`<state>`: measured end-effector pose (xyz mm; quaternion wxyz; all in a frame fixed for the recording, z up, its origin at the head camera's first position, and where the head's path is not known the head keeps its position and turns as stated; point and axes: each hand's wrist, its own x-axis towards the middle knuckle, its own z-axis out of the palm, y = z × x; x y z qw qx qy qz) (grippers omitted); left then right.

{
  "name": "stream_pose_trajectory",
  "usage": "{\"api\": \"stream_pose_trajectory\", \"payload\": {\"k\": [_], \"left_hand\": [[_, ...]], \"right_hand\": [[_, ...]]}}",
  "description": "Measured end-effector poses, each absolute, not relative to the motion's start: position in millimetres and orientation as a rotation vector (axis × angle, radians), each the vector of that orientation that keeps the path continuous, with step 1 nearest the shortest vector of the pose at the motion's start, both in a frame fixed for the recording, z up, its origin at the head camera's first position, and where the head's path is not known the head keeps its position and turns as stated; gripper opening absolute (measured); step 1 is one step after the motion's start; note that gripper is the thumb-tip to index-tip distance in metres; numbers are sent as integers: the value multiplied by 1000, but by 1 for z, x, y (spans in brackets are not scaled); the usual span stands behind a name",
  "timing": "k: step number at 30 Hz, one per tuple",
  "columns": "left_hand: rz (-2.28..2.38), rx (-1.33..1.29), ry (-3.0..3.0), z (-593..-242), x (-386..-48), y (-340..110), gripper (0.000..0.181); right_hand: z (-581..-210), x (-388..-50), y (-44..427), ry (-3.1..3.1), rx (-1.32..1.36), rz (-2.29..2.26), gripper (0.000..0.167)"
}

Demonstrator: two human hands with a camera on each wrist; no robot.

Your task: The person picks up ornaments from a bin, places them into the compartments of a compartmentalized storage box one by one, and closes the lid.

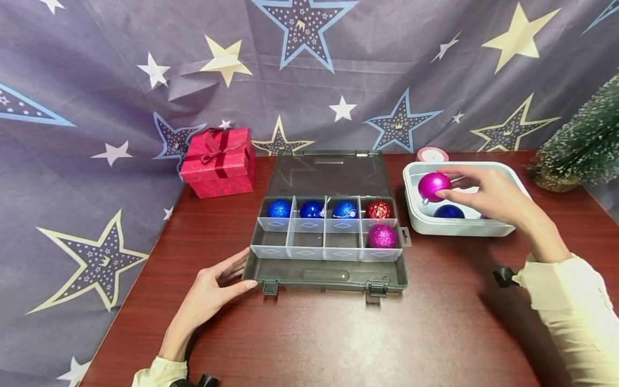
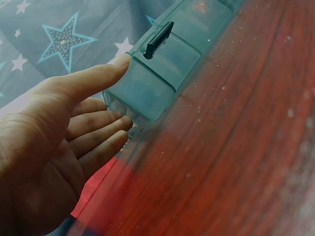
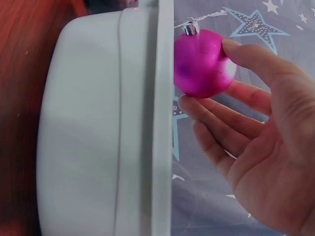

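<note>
Left hand [image 1: 211,292], fingers extended, touches organizer [image 1: 316,265]; right hand [image 1: 498,196] pinches magenta bauble [image 1: 432,186] above tub [image 1: 456,228]; gift box [image 1: 220,169], tree [image 1: 582,145] flanking.

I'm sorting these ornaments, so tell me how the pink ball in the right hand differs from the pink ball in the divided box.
Finish: the held ball is smooth; the boxed ball glitters.
Place: the right hand pinches the held ball over the white tub, while the boxed ball sits inside the divided box.
Both are round and pink.
</note>
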<state>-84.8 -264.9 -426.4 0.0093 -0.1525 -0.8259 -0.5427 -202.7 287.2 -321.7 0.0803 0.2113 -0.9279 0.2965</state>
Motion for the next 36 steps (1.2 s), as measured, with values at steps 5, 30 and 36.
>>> {"api": "stream_pose_trajectory", "payload": {"k": [5,30,36], "left_hand": [[-1694,-467,-2586,-426,-85,-265,65],[-1682,-462,-2593,-425,-84,-265,65],[-1675,-465,-2595,-426,-84,-265,65]], "right_hand": [[-320,-199,280,-2749,639,861,47],[-330,-199,212,-2712,929,1043,44],[-332,-200,199,-2720,984,1123,44]]}}
